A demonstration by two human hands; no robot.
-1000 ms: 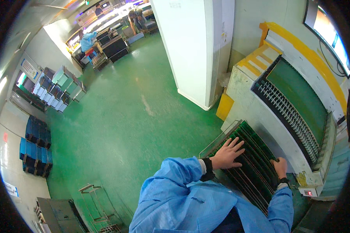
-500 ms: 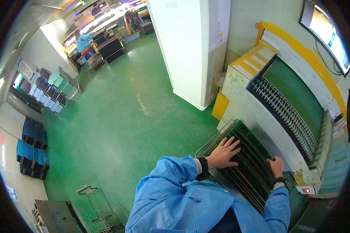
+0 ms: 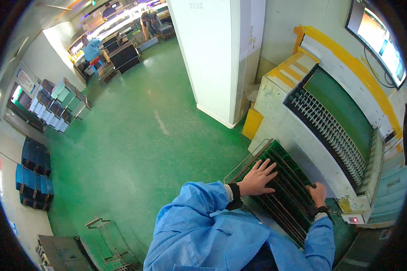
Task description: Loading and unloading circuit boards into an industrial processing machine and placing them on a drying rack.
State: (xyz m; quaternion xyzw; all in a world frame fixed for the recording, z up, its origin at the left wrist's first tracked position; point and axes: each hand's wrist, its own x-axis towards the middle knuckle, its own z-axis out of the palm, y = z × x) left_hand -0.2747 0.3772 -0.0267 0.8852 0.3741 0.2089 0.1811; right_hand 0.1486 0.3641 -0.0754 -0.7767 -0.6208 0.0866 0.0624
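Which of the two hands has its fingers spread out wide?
The left hand: its fingers are spread over the dark green boards. The right hand has its fingers curled, at the boards' right-hand side.

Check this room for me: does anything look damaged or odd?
Yes: the white roller machine on the right. Yellow tape runs along its upper edges, which seems makeshift, and its casing looks stained. Nothing else clearly stands out; the racked green panels stand in fairly even rows.
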